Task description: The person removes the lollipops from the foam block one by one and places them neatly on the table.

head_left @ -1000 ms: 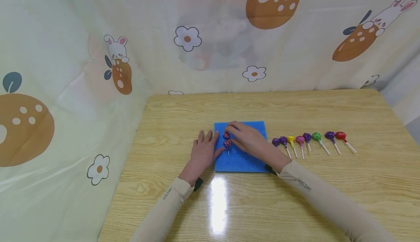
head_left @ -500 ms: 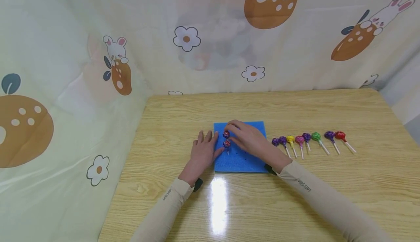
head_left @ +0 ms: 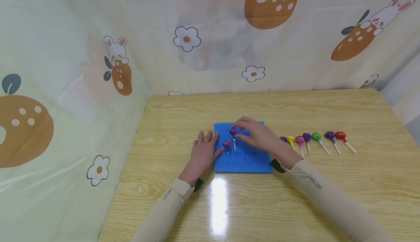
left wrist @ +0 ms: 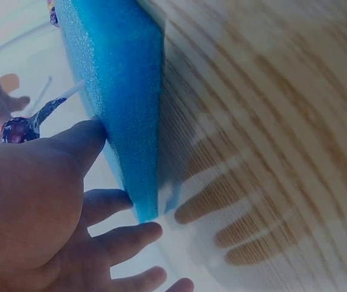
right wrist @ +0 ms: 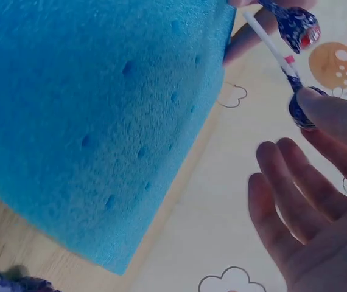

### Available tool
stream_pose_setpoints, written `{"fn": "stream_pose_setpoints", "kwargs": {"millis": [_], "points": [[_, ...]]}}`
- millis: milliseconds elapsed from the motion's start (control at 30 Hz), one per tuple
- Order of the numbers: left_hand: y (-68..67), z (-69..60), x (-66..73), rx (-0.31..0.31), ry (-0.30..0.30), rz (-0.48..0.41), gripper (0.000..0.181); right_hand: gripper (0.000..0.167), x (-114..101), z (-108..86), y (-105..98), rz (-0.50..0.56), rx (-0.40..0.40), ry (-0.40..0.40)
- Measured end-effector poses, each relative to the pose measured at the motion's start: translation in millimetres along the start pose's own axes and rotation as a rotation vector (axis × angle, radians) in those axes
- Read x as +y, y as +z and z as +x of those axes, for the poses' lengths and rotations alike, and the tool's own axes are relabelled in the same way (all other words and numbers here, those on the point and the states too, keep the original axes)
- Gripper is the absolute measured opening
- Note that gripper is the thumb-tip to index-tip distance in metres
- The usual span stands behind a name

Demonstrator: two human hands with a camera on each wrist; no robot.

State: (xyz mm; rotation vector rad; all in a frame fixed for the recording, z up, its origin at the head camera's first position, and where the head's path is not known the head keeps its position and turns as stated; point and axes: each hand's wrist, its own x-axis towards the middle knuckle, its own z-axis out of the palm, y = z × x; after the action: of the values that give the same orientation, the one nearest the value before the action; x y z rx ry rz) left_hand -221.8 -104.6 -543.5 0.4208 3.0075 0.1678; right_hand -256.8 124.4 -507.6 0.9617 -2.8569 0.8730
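Note:
My right hand (head_left: 257, 134) pinches a purple-wrapped lollipop (head_left: 233, 131) by its head above a blue foam block (head_left: 242, 166). In the right wrist view this lollipop's white stick (right wrist: 263, 36) hangs free of the foam, while the other fingers are loosely spread. A second lollipop (head_left: 227, 144), purple and red, stands stuck in the foam near its left side. Small holes dot the block's face. Along the block's left edge lies my left hand (head_left: 203, 151), fingers extended; its thumb (left wrist: 91, 137) touches the foam beside the standing lollipop.
Right of the block, a row of lollipops lies on the wooden table (head_left: 177, 213): yellow (head_left: 290, 139), pink (head_left: 300, 140), green (head_left: 316, 136), red (head_left: 341, 135) and several purple ones. My right forearm partly covers the row's left end. A patterned curtain (head_left: 213, 16) hangs behind.
The pinched lollipop has come out of the foam, its stick now showing. My right hand has moved up and slightly right with it. The left hand stays in place.

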Motion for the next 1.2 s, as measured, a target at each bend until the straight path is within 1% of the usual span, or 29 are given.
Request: {"fn": "stream_pose_setpoints", "kwargs": {"millis": [167, 300, 400, 567, 867, 1033, 1200], "points": [[0.7, -0.8, -0.4, 0.006, 0.001, 0.003, 0.069, 0.029, 4.7, -2.2, -4.9, 0.089, -0.075, 0.060], [0.9, -1.3, -0.7, 0.009, 0.005, -0.002, 0.069, 0.027, 7.9, -3.7, -5.9, 0.129, -0.138, 0.092], [0.5, -1.5, -0.6, 0.012, 0.008, -0.006, 0.069, 0.026, 10.5, -4.5, -6.1, 0.150, -0.166, 0.105], [-0.1, -1.4, -0.3, 0.006, 0.010, -0.009, 0.069, 0.025, 15.0, -5.4, -7.0, 0.182, -0.184, 0.117], [2.3, -0.4, -1.8, 0.022, 0.018, -0.011, 0.068, 0.026, 20.0, -14.1, -16.4, 0.178, -0.215, 0.085], [3.4, -0.6, -2.6, 0.030, 0.020, -0.015, 0.068, 0.027, 23.2, -20.4, -20.3, 0.164, -0.214, 0.086], [2.1, -1.7, -2.4, 0.037, 0.022, -0.018, 0.067, 0.028, 27.0, -25.9, -22.4, 0.174, -0.206, 0.096]]}}
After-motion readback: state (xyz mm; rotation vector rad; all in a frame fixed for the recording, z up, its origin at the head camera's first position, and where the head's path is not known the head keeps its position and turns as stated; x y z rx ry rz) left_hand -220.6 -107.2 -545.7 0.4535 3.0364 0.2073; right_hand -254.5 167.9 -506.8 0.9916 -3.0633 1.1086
